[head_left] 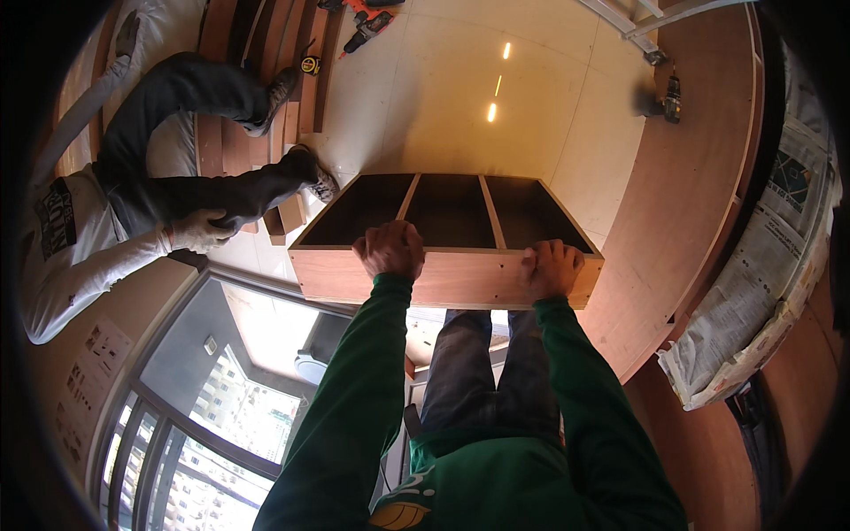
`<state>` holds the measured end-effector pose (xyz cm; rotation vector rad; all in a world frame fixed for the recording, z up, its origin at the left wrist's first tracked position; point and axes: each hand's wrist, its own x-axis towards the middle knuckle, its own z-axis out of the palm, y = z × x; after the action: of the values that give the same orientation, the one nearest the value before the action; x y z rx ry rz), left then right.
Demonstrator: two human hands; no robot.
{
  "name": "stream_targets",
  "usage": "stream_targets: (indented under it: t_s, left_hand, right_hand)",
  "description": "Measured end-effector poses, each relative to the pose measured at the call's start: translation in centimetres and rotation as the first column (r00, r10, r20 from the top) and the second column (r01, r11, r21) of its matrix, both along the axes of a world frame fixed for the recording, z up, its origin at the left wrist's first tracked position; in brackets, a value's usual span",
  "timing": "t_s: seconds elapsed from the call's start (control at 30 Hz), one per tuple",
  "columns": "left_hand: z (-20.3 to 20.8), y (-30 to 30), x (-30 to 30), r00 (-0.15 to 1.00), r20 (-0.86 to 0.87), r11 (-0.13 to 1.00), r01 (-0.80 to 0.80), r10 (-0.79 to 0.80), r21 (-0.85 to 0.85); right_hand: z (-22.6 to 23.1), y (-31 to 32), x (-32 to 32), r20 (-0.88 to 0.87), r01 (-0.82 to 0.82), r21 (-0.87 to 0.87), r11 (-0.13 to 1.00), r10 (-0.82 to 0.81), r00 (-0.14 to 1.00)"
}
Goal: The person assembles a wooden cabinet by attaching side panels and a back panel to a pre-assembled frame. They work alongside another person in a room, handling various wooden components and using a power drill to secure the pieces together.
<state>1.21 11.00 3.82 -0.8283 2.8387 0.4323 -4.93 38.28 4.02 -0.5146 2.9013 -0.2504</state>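
Observation:
In front of my legs is a wooden box frame (443, 281) with two dividers making three dark compartments. Its near side is a reddish-brown panel with small dark fastener spots. My left hand (390, 250) is closed over the top edge of that panel, near the left divider. Further along the same edge, my right hand (552, 267) grips close to the right corner, its fingers curled over the rim. Both arms reach forward in green sleeves. What the box rests on is hidden beneath it.
On the left a seated person (88, 212) wears a white glove, feet near the box. Stacked wooden boards (235, 146), a tape measure (310, 65) and an orange drill (365, 25) lie beyond. A long wooden panel (673, 195) on the right carries another drill (673, 97).

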Motion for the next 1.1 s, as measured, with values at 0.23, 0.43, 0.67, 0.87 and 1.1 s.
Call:
stream_targets:
  t_s: [0.23, 0.43, 0.67, 0.87, 1.1]
  left_hand:
    - [0.19, 0.07, -0.19, 0.999, 0.048, 1.0, -0.01, 0.01, 0.006]
    - [0.07, 0.03, -0.08, 1.0, 0.022, 1.0, 0.003, -0.002, -0.011]
    - [-0.13, 0.05, 0.11, 1.0, 0.001, 0.999, 0.022, -0.022, -0.048]
    - [-0.36, 0.08, 0.22, 0.999, -0.029, 0.996, 0.042, -0.044, -0.076]
    - [-0.23, 0.14, -0.13, 0.999, -0.034, 0.998, 0.036, -0.038, -0.057]
  right_hand:
    - [-0.08, 0.01, -0.04, -0.018, 0.001, -0.024, 1.0, -0.001, 1.0]
    - [-0.19, 0.09, 0.0, -0.03, -0.002, -0.023, 1.0, 0.001, 1.0]
    - [-0.1, 0.0, 0.06, -0.026, 0.004, -0.011, 1.0, -0.004, 1.0]
    - [-0.19, 0.14, 0.24, 0.009, 0.014, -0.025, 1.0, -0.014, 1.0]
    - [0.16, 0.2, -0.16, 0.028, 0.011, -0.039, 0.999, -0.01, 1.0]
